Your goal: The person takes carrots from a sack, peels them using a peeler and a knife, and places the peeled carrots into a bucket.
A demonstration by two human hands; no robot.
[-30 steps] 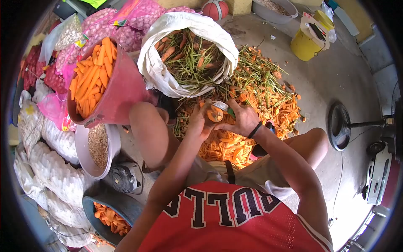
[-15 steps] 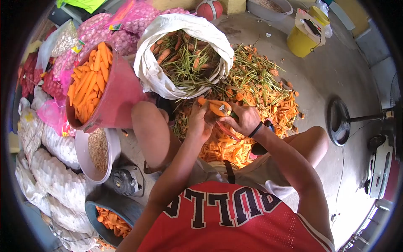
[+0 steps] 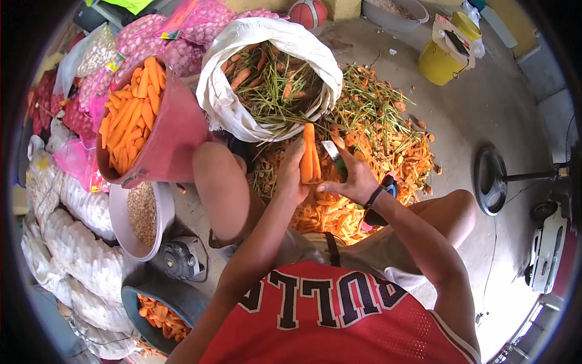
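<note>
My left hand [image 3: 293,171] is closed around a peeled carrot [image 3: 310,159], which stands nearly upright with its narrow end up and a dark groove along it. In my right hand [image 3: 357,178] is a small knife [image 3: 331,150] with a short pale blade and a dark green handle, partly hidden by the fingers. The blade is beside the carrot, and my right thumb reaches toward the carrot's lower end. Beneath both hands lies a heap of orange peelings [image 3: 330,212], mixed with green stalks and cut carrot ends farther out.
A white sack [image 3: 209,85] of unpeeled carrots stands ahead. To the left, a red bucket [image 3: 176,133] holds peeled carrots, near a pale basin [image 3: 163,209] and a dark tub [image 3: 136,300] of carrot pieces. A yellow bucket [image 3: 438,62] and a round stand base [image 3: 490,179] are at right.
The carrot has turned from lying across between my hands to nearly upright in my left hand. The knife has come off its end, and my right hand has moved slightly right and down.
</note>
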